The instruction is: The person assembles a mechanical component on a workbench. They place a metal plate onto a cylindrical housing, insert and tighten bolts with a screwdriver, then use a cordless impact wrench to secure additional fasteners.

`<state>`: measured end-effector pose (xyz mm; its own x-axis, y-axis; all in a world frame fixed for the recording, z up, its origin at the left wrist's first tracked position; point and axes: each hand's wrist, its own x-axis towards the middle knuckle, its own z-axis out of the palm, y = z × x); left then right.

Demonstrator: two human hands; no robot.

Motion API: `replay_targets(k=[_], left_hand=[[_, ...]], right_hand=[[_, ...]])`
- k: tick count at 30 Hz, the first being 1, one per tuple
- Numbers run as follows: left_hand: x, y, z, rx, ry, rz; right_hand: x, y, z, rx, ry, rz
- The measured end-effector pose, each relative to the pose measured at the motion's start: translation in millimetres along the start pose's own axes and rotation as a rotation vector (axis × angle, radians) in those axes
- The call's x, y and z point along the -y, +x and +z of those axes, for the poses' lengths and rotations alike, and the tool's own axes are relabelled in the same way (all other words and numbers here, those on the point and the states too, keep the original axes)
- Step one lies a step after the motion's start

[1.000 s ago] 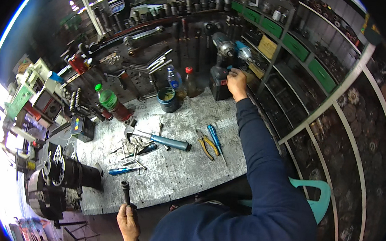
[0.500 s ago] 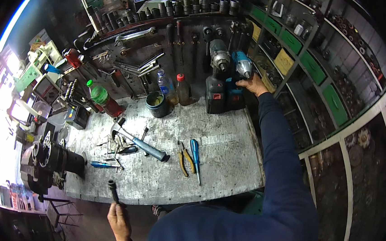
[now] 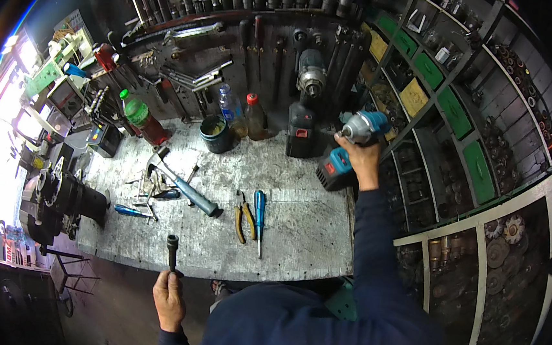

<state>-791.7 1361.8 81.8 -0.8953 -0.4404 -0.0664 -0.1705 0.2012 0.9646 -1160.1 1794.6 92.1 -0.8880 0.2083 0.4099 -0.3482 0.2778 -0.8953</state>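
Note:
My right hand [image 3: 360, 158] grips the handle of a blue cordless impact wrench [image 3: 365, 126] above the bench's right edge. The tool leans, its nose pointing left and its black battery hanging low. Beside it on the bench stands a second, darker impact wrench [image 3: 310, 78] on its battery. In front of the bench's near edge, my left hand [image 3: 169, 297] is closed around a long dark impact socket [image 3: 172, 248], held upright by its lower end. Closer to the bench's middle lie yellow-handled pliers [image 3: 244, 222] and a blue screwdriver [image 3: 258, 220].
A hammer [image 3: 187, 188] lies among small tools on the metal-topped bench [image 3: 297, 239]. Bottles, one a green-topped bottle [image 3: 139, 117], and a dark cup [image 3: 215, 135] line the back. A dark machine part [image 3: 60, 201] stands at the left; shelves with green drawers [image 3: 454, 112] rise at the right.
My right hand has lifted the blue impact wrench off the bench and drawn it nearer and tilted it. My left hand, still holding the socket, has risen slightly. The view has shifted.

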Motion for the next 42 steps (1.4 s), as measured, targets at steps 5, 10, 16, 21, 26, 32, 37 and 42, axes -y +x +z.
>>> replay_targets(k=[5, 10, 16, 21, 26, 32, 37, 42], left_hand=[[-4.2, 13.1, 23.3, 0.039, 0.030, 0.003], [-12.3, 27.4, 40.5, 0.159, 0.101, 0.019], [-19.6, 27.3, 40.9, 0.180, 0.178, 0.115], [-18.0, 6.2, -7.8, 0.090, 0.214, 0.128], [7.0, -22.5, -82.5, -0.120, -0.027, -0.012], [37.6, -20.8, -196.3, -0.302, -0.131, 0.046], [35.5, -5.0, -296.2, -0.301, -0.154, 0.091], [21.3, 28.2, -362.7, -0.169, -0.123, 0.164]], right_hand=[[39.6, -98.2, -21.1, 0.052, -0.137, -0.075], [61.6, -143.7, -42.0, 0.403, -0.210, -0.253], [74.1, -153.1, -22.9, 0.515, -0.138, -0.384], [89.5, -158.1, 10.2, 0.531, -0.076, -0.028], [138.2, -157.9, 22.1, 0.628, -0.448, -0.608], [213.1, -219.8, 120.1, 0.592, 0.545, 0.157], [260.7, -278.6, 224.9, 0.708, 0.682, 0.207], [292.9, -311.2, 296.4, 0.692, 0.769, 0.325]])
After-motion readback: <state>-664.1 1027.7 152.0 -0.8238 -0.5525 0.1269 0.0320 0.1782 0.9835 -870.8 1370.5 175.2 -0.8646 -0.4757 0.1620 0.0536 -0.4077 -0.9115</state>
